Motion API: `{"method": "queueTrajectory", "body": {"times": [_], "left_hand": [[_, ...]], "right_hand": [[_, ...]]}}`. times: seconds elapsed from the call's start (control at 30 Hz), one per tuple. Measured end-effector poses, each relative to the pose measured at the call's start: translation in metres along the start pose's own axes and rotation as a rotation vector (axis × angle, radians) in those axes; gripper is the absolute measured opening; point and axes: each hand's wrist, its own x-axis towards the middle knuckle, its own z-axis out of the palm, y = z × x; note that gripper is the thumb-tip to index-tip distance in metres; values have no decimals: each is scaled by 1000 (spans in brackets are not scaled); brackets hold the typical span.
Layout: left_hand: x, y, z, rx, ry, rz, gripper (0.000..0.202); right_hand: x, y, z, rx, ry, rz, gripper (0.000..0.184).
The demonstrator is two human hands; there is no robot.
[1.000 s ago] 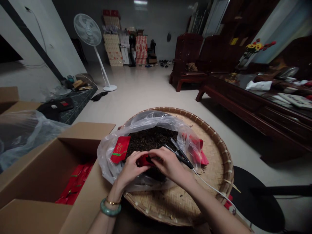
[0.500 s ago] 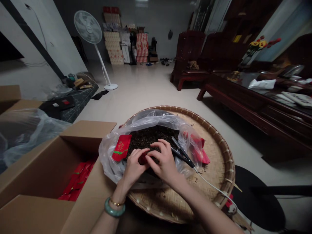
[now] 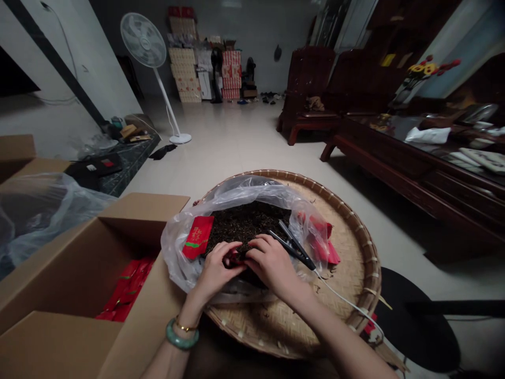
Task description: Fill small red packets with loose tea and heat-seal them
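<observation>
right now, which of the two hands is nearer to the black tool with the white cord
Right. The right hand is close beside the black tool, on its left; the left hand is farther left, with the right hand between them.

Right hand (image 3: 274, 266) lowered, fingers (image 3: 258, 255) less spread

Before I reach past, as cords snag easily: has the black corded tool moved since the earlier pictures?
No; against the rim of the woven tray, the black corded tool shows no clear shift.
</observation>
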Motion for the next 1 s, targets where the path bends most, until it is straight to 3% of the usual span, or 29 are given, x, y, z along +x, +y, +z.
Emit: {"method": "queueTrajectory", "body": {"times": [0.2,0.33,0.5,0.6,0.8,1.0], "left_hand": [[0,-8,-2,37,-133,-47,16],[2,-4,-3,-8,-193,-83,10],[6,2,-3,-13,-85,-18,10],[4,1,0,-46,-11,1,21],[0,2,6,-72,-24,41,31],[0,4,7,-154,4,30,17]], "right_hand": [[0,13,-9,195,8,20,14],[2,21,-22,211,-1,-3,14],[-3,15,-37,176,-4,-113,13],[-9,5,-41,63,-58,-130,13],[-8,-10,-36,-116,-150,-90,17],[-9,-18,-52,-128,-95,-106,15]]}}
